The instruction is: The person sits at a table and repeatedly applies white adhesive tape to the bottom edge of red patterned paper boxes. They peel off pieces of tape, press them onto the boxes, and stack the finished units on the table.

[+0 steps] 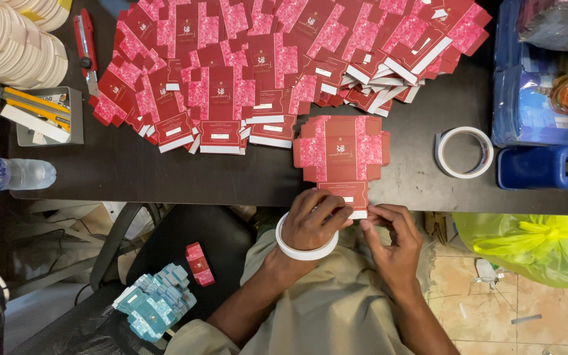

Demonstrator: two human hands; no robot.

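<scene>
Head view: dark tabletop (133, 167) fills the upper frame, tiled floor at lower right. One flat red-and-pink carton blank (341, 152) lies at centre, its lower flap overhanging the table's near edge. Left hand (311, 220), wearing a white tape roll (304, 248) around the wrist, has fingers closed on that flap; right hand (392, 240) pinches the flap's right corner. Heap of matching blanks (264, 59) covers the upper centre. Second tape roll (464, 152) sits right of the blank, red utility knife (86, 46) upper left, water bottle (8, 174) at left edge, yellow bag (534, 244) lower right.
</scene>
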